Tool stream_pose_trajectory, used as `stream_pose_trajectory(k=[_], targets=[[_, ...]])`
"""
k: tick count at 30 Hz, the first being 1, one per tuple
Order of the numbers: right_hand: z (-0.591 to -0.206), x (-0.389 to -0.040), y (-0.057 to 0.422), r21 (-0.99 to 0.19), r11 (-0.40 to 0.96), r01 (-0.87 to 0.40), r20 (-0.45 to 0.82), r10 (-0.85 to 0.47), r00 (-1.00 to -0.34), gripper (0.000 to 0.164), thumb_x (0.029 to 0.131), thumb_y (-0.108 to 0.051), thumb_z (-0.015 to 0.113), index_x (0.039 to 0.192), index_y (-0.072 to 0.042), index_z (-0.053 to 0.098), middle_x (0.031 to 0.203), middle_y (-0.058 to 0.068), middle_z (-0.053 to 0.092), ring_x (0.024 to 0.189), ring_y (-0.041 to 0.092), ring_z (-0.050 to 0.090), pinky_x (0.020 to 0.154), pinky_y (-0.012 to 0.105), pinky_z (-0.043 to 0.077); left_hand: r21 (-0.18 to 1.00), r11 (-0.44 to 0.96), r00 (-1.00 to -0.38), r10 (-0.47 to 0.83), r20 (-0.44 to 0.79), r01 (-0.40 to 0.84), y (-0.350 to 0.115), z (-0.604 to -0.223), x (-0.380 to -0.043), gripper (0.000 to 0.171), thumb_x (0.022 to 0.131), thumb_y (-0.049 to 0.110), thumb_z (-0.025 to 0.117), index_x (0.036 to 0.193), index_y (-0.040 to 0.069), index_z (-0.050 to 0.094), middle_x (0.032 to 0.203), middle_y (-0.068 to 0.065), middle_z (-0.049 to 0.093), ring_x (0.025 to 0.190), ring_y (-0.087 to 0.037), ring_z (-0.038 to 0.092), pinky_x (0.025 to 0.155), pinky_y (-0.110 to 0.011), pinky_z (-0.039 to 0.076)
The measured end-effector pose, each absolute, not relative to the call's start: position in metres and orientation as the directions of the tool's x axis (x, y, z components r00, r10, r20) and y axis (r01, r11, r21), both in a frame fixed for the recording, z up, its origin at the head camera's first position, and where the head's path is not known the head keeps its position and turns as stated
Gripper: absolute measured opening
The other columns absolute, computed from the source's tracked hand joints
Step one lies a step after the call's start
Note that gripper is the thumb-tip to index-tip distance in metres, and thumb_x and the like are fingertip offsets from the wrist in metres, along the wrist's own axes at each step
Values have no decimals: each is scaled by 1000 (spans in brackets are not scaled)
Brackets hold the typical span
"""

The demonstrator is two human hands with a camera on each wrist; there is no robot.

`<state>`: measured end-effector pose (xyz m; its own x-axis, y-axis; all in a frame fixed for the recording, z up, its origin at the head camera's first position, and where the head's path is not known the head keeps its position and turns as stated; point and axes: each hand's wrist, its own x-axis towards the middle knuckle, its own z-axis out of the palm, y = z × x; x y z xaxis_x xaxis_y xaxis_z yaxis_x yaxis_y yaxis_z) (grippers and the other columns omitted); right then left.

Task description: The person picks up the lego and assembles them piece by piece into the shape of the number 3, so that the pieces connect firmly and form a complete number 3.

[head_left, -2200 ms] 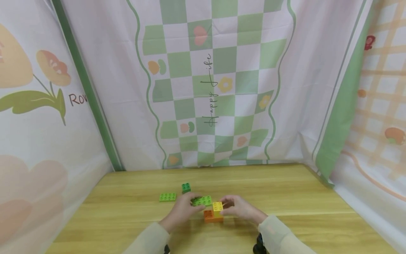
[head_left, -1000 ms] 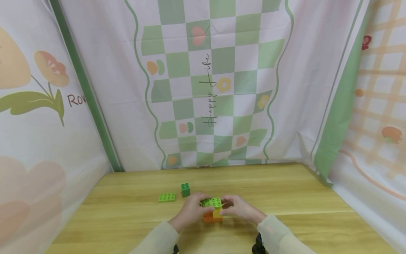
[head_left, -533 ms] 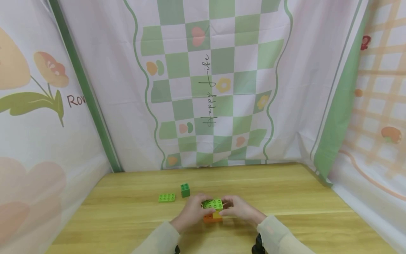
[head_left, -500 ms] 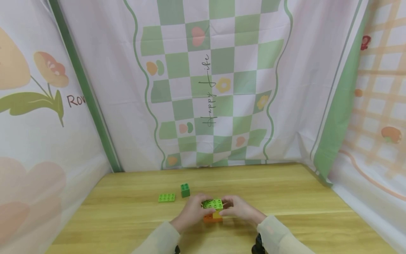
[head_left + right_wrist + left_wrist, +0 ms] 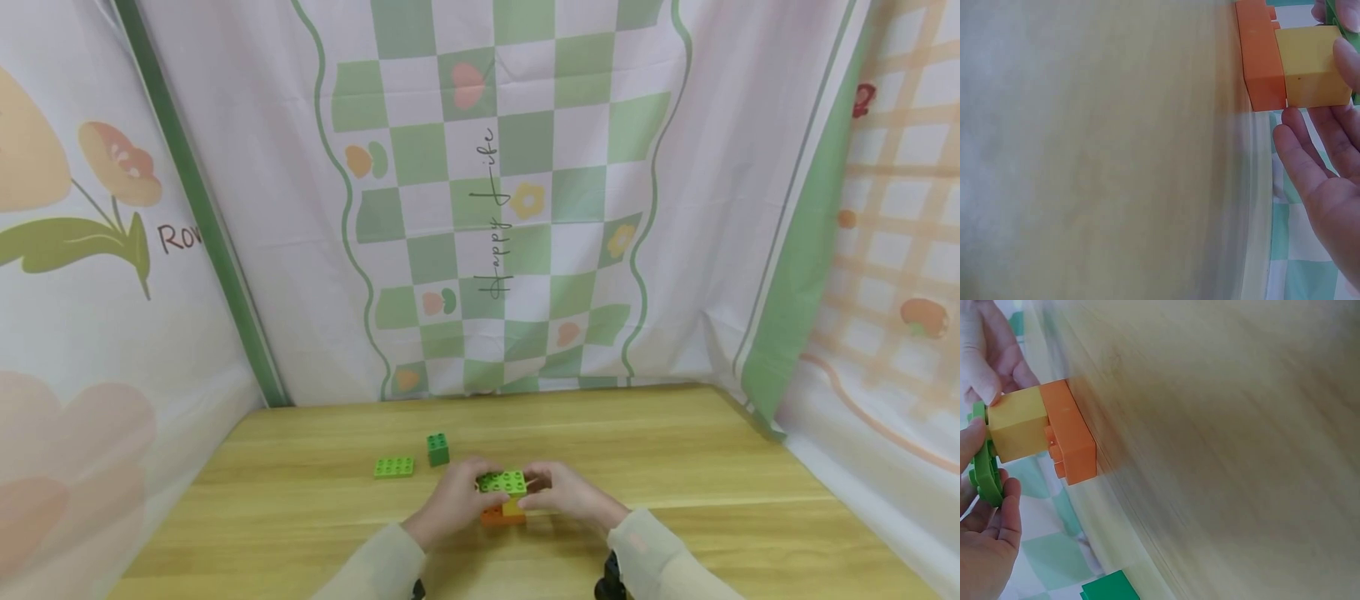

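A small stack stands at the middle of the table: an orange brick (image 5: pixel 1072 434) at the bottom, a yellow brick (image 5: pixel 1019 425) on one end of it, and a light green plate (image 5: pixel 512 481) on top. My left hand (image 5: pixel 454 497) pinches the green plate between thumb and fingers, the plate's far end jutting past the yellow brick. At the yellow brick my right hand (image 5: pixel 567 495) has its thumb on the near face and fingers on the far side, seen in the right wrist view. Fingers partly cover the plate in both wrist views.
Left of the stack lies a second light green plate (image 5: pixel 394 467). A dark green brick (image 5: pixel 438 449) stands behind my left hand. The wooden table (image 5: pixel 660 450) ends at a patterned curtain (image 5: pixel 517 250).
My left hand has moved right, bringing the green plate from beside the yellow brick to its top. The dark green brick shows fully now. The right hand has stayed by the yellow brick.
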<state>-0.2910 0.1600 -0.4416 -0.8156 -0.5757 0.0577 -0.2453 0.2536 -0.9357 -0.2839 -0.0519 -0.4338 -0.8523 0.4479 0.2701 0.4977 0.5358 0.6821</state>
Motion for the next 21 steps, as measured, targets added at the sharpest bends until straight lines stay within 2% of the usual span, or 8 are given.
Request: stream_pose_trajectory(k=[5,15,21], targets=[[-442,-292,160,-932,263,-248,56,-574,-817,32,84,-8,67,112,5,57,107,11,60,94,30,57,76,36,51,688,536,-854,456,251,489,-52,-432,-284,31,79,22,73,106,8,67,97,4,62,82,-6,54,69,-21,47],[-444,-293,161,-934,248,-258,69,-581,-811,30,84,-6,66,111,5,58,106,12,60,94,31,57,75,37,52,628,577,-838,485,250,522,-50,-425,-283,29,78,20,74,102,6,66,96,1,63,81,-6,55,69,-21,48],[-443,-292,161,-926,270,-262,61,-579,-813,33,83,-9,68,111,2,58,107,11,60,94,28,57,78,35,50,619,578,-832,495,251,531,-51,-424,-283,29,77,19,75,101,6,67,97,0,63,84,-7,56,72,-22,48]])
